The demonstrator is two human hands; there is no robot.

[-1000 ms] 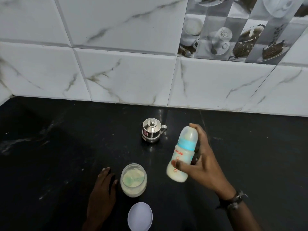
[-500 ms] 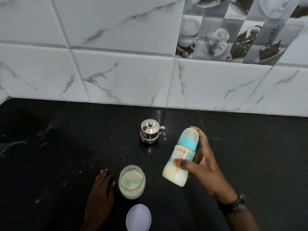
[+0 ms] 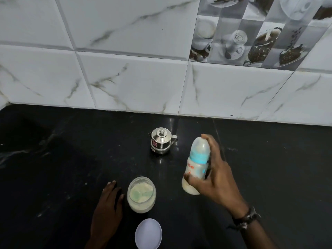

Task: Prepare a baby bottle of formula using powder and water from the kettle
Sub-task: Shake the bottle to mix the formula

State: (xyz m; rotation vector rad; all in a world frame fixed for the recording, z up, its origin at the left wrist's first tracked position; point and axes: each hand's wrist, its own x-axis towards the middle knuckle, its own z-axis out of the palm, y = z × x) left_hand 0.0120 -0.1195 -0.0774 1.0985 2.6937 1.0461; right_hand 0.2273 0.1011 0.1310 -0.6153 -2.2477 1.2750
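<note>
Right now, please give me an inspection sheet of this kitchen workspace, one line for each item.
Surface: black counter, glossy, with faint pale marks.
Job's things: baby bottle, capped, milky liquid inside, held off the counter; steel kettle, lid on, near the wall; open powder jar with a green scoop inside; white lid lying in front of the jar.
Clutter: nothing seen.
Hands: right hand grips the bottle, one finger over its top; left hand rests flat on the counter beside the jar, apart from it.
Cables: nothing seen.
Surroundings: marbled white wall tiles, one printed tile with cups and cakes.
</note>
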